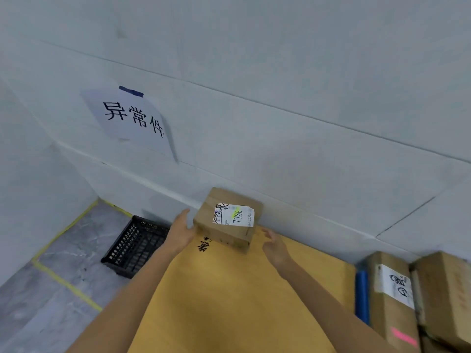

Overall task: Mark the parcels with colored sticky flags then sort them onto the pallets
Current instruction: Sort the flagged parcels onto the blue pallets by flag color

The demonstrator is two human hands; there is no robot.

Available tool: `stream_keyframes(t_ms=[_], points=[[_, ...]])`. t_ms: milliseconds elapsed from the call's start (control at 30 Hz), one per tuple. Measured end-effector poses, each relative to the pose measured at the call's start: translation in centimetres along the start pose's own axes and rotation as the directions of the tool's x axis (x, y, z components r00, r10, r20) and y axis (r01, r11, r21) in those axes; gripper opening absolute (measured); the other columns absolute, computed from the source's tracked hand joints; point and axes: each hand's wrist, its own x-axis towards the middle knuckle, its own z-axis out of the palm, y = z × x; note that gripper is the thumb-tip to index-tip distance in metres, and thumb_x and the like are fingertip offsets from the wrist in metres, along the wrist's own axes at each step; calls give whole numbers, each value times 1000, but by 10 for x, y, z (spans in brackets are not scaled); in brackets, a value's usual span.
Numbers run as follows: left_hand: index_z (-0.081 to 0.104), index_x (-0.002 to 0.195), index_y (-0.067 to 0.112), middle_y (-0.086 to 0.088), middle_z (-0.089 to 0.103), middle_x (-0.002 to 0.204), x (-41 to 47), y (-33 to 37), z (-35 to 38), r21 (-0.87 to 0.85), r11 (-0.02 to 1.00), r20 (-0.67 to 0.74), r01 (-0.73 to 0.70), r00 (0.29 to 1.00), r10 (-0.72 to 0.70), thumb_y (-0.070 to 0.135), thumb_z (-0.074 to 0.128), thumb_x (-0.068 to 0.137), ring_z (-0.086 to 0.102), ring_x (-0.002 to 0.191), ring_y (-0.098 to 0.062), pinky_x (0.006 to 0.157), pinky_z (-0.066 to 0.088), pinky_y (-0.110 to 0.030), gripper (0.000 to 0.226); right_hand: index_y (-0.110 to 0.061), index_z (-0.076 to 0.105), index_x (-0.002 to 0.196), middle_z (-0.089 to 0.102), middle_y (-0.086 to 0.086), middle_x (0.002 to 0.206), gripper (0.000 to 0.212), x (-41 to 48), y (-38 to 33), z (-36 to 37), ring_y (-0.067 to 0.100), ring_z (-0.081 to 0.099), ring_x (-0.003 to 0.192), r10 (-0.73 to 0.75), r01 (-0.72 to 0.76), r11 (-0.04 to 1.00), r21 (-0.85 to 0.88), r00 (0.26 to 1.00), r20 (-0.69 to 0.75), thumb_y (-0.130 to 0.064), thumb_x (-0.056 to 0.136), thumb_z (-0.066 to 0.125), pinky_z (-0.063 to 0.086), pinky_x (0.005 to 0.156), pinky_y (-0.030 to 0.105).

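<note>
- The left hand (182, 231) lays straight fingers flat against the left face of the small brown cardboard parcel (226, 234). No finger curls round it.
- The right hand (275, 247) is loosely spread and holds nothing. Its fingertips are just beside the parcel's lower right corner, and contact there cannot be told.
- The parcel lies between the two hands, at the far edge of a wide yellow-tan cardboard sheet (229, 301), close to the white wall (280, 123).
- The white shipping label (234, 215) on its top bears a yellow-green mark.
- A black plastic lattice crate (135, 247) lies left of the sheet.
- Tall brown cartons (392, 296) stand at right, the nearer one carrying a pink sticky flag (404, 336).
</note>
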Motion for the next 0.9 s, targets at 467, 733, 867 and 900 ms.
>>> stream_keyframes(t_ms=[467,733,867,900], points=[[56,109,8,-4,67,76,10,-38,30,-2,1000,5,-3,1000,3,31,50,96,64,69,-19,73,54,-39,28,-23,36,140,48,4,135,51,-7,56,6,22,47,120,229,-257,868,424,966,116,-9,93,49,41,99,40],[32,146,16,-3,37,147,-27,-37,57,-18,999,225,-34,974,37,39,53,93,41,131,-23,108,35,-38,62,-20,27,142,46,10,131,60,-90,90,12,30,55,105,495,-562,724,400,827,266,-47,92,50,51,77,38],[52,132,12,-6,55,128,-56,-27,80,163,982,332,-95,943,36,38,61,88,53,114,-20,96,43,-28,52,-25,31,136,45,3,127,49,-116,80,23,25,45,114,396,-454,701,551,889,229,-36,94,52,43,93,46],[57,125,13,-5,59,118,-64,-23,81,157,981,297,-113,953,62,42,64,85,56,106,-20,87,46,-26,49,-30,31,133,45,0,127,44,-121,76,19,23,43,114,359,-399,715,574,914,189,-32,95,52,40,95,47]])
